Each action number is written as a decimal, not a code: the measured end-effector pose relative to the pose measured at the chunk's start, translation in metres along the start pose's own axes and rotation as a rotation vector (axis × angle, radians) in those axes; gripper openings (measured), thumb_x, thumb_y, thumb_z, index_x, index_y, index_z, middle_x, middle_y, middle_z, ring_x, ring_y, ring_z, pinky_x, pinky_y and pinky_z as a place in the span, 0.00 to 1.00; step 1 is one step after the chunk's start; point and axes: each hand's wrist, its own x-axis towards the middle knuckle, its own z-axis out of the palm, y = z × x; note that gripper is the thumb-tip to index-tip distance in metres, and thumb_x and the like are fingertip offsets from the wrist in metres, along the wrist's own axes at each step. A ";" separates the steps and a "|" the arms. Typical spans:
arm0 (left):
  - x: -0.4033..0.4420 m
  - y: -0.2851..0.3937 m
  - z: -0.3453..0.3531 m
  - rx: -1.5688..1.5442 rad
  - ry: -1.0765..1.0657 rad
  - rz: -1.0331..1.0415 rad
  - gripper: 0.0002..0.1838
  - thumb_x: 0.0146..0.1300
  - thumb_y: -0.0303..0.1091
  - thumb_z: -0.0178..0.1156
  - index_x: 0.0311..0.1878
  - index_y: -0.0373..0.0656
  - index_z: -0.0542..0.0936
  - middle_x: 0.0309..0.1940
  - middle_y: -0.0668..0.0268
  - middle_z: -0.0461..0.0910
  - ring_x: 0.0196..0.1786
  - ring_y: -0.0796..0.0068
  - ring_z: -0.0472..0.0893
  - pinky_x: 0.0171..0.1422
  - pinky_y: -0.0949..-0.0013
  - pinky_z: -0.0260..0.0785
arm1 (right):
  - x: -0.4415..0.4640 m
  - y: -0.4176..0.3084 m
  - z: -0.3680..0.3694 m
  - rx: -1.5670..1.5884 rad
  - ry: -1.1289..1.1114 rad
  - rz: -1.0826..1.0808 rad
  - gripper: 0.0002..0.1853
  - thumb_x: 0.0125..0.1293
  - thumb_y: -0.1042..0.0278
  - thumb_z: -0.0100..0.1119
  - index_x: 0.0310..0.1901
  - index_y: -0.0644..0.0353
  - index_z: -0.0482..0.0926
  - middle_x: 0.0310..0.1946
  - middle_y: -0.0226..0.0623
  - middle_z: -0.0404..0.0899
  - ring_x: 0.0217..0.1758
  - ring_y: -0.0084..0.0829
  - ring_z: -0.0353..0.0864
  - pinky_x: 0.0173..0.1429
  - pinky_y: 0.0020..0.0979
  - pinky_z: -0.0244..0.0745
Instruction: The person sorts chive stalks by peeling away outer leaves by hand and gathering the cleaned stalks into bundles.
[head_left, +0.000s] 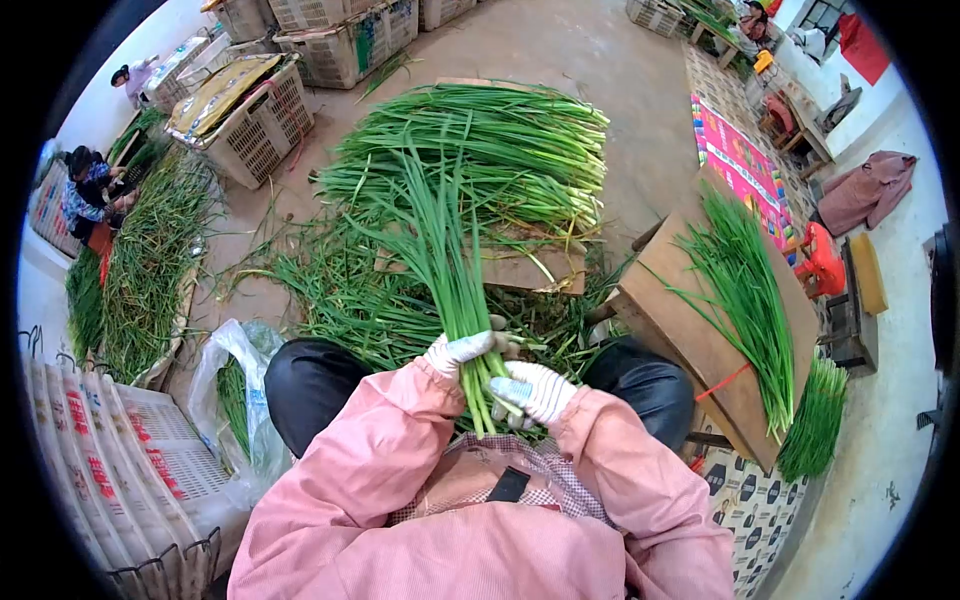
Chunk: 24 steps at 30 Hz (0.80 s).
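Observation:
A bunch of long green stalks (445, 270) stands upright before my chest, its pale cut ends pointing down toward my lap. My left hand (462, 352), in a striped white glove, is wrapped round the bunch. Just below and to the right, my right hand (535, 392), also gloved, is closed on the lower ends of the same stalks. Beyond them a large pile of stalks (480, 140) lies on a low board (520, 268). Loose leaves (350, 290) cover the floor between my knees and the board.
At my right, a wooden table (680, 310) bears more stalks (740, 300). Stacked white crates (150, 450) and a plastic bag (245, 380) stand at my left. Crates (250, 125) stand at the back left. A person (88, 195) sits at the far left beside heaped greens (150, 260).

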 end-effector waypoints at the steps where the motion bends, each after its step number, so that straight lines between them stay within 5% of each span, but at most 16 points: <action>1: -0.002 0.002 -0.004 -0.026 -0.011 0.048 0.22 0.51 0.32 0.63 0.49 0.41 0.69 0.32 0.62 0.79 0.39 0.60 0.79 0.48 0.51 0.71 | 0.001 -0.001 0.009 -0.084 0.048 0.003 0.13 0.64 0.57 0.47 0.41 0.57 0.74 0.21 0.27 0.74 0.18 0.19 0.70 0.17 0.19 0.63; 2: -0.004 0.004 -0.009 -0.054 -0.020 0.097 0.21 0.51 0.32 0.63 0.48 0.41 0.70 0.30 0.64 0.79 0.37 0.61 0.79 0.48 0.51 0.72 | 0.004 0.015 0.010 -0.084 0.016 -0.103 0.13 0.65 0.57 0.46 0.38 0.58 0.74 0.21 0.28 0.74 0.20 0.19 0.71 0.20 0.20 0.65; 4: -0.016 0.022 0.002 -0.053 0.145 0.285 0.16 0.53 0.34 0.62 0.44 0.43 0.72 0.24 0.68 0.74 0.31 0.66 0.78 0.43 0.55 0.73 | -0.009 0.012 0.016 -0.209 -0.007 0.044 0.13 0.65 0.58 0.45 0.36 0.59 0.73 0.22 0.33 0.75 0.22 0.28 0.75 0.24 0.27 0.70; 5: -0.021 0.038 0.004 -0.080 0.183 0.390 0.15 0.53 0.35 0.63 0.42 0.44 0.73 0.24 0.69 0.73 0.28 0.68 0.77 0.42 0.56 0.73 | -0.012 0.028 0.004 -0.795 -0.062 -0.279 0.12 0.63 0.59 0.44 0.35 0.59 0.72 0.25 0.41 0.75 0.27 0.40 0.76 0.32 0.33 0.73; 6: -0.026 0.056 -0.005 -0.073 0.179 0.489 0.15 0.53 0.36 0.63 0.42 0.45 0.73 0.26 0.68 0.74 0.28 0.70 0.76 0.41 0.58 0.73 | -0.014 0.051 -0.010 -0.939 -0.125 -0.280 0.11 0.61 0.60 0.45 0.37 0.58 0.73 0.29 0.47 0.75 0.33 0.48 0.74 0.39 0.38 0.72; 8: -0.040 0.085 -0.003 0.051 0.146 0.678 0.15 0.52 0.35 0.64 0.42 0.46 0.73 0.28 0.71 0.74 0.31 0.72 0.75 0.43 0.61 0.70 | -0.016 0.060 -0.038 -1.056 -0.018 -0.160 0.11 0.60 0.60 0.48 0.39 0.56 0.74 0.31 0.48 0.75 0.36 0.47 0.75 0.42 0.39 0.71; 10: -0.040 0.099 -0.008 0.196 0.168 0.817 0.15 0.51 0.33 0.65 0.42 0.47 0.73 0.29 0.72 0.75 0.31 0.72 0.75 0.43 0.60 0.70 | -0.013 0.034 -0.051 -0.903 0.329 -0.196 0.13 0.59 0.59 0.49 0.42 0.56 0.74 0.33 0.48 0.76 0.38 0.47 0.75 0.45 0.39 0.70; 12: -0.036 0.093 -0.004 0.068 0.191 0.806 0.15 0.51 0.33 0.65 0.41 0.48 0.72 0.28 0.70 0.75 0.31 0.71 0.75 0.43 0.60 0.70 | 0.010 0.011 -0.059 -1.091 0.468 -0.318 0.14 0.56 0.61 0.53 0.41 0.57 0.75 0.34 0.44 0.76 0.41 0.44 0.75 0.47 0.36 0.71; 16: -0.027 0.049 -0.024 -0.265 0.299 0.551 0.10 0.51 0.34 0.65 0.33 0.50 0.73 0.19 0.73 0.69 0.24 0.74 0.71 0.38 0.63 0.69 | 0.061 0.004 -0.056 -1.494 0.422 -0.010 0.20 0.57 0.56 0.53 0.49 0.56 0.70 0.40 0.46 0.75 0.45 0.45 0.74 0.49 0.39 0.71; 18: -0.029 0.020 -0.039 -0.406 0.319 0.378 0.10 0.50 0.36 0.66 0.25 0.51 0.71 0.15 0.75 0.64 0.20 0.76 0.66 0.34 0.65 0.67 | 0.085 0.012 -0.067 -1.438 0.322 0.259 0.19 0.58 0.55 0.52 0.47 0.57 0.71 0.39 0.46 0.76 0.44 0.44 0.75 0.48 0.40 0.72; 20: -0.037 0.007 -0.033 -0.351 0.388 0.305 0.17 0.55 0.41 0.61 0.18 0.50 0.65 0.13 0.77 0.63 0.18 0.79 0.65 0.32 0.66 0.65 | 0.092 0.013 -0.074 -1.463 0.312 0.289 0.17 0.61 0.54 0.49 0.43 0.57 0.74 0.38 0.44 0.77 0.43 0.44 0.76 0.47 0.41 0.72; 24: -0.035 -0.001 -0.034 -0.480 0.528 0.212 0.08 0.56 0.39 0.61 0.27 0.52 0.73 0.13 0.78 0.66 0.16 0.79 0.66 0.29 0.67 0.65 | 0.056 -0.040 -0.061 -1.481 0.451 0.128 0.16 0.62 0.54 0.47 0.39 0.57 0.75 0.34 0.46 0.77 0.40 0.46 0.76 0.43 0.41 0.72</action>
